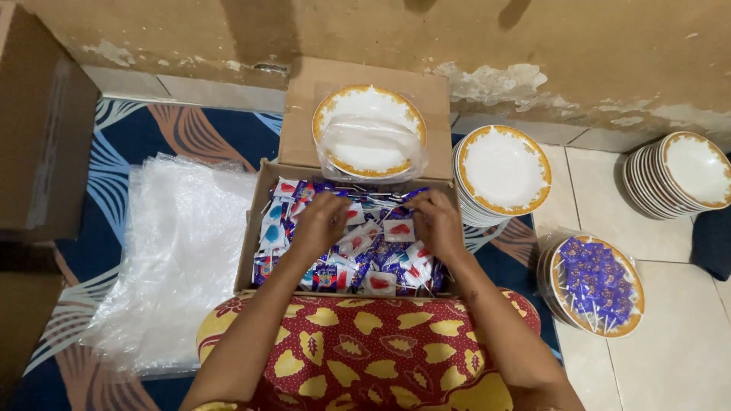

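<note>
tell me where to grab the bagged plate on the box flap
Grip the bagged plate by its gold rim at the near edge, coming from the box side. It lies flat on the flap, the wall crowds its far side, and the loose plastic would probably slip under a grip on top.

Both hands, left hand (320,222) and right hand (435,221), lie in the box (251,243) of wrapped lollipops (377,255). A bagged plate (369,131) sits behind it, plastic bags (179,259) left, plate stacks (502,171) right.
</note>
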